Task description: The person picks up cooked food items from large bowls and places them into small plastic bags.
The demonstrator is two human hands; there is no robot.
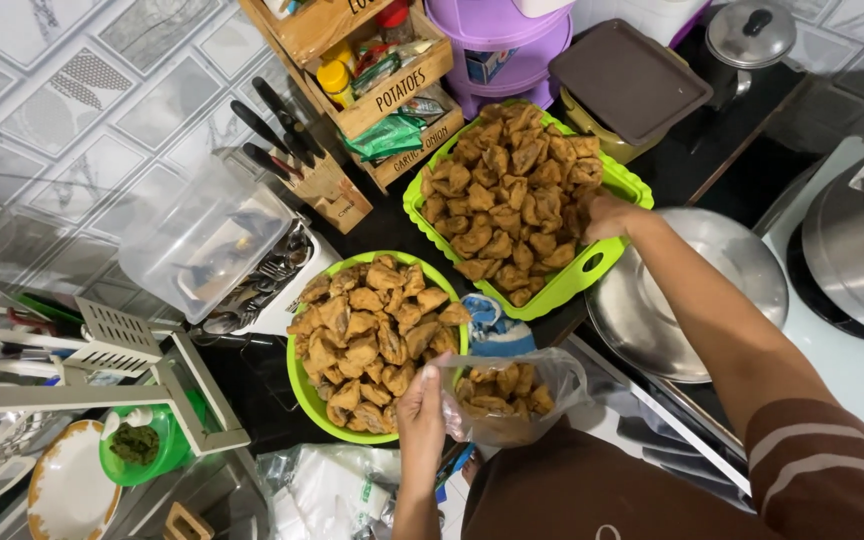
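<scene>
The dark counter (712, 140) carries a green tray (624, 186), green bowl (304, 388), knife block (337, 195) and steel lid (652, 320).

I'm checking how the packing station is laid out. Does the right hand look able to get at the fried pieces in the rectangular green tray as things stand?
Probably yes. The right hand already rests on the fried pieces at the near right edge of the rectangular green tray, which is uncovered, with nothing between them. The left hand holds the plastic bag off to one side.

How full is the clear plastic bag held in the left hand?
Partly full. The plastic bag is held open at its mouth by the left hand, with fried pieces filling its lower part and empty plastic above them.
</scene>
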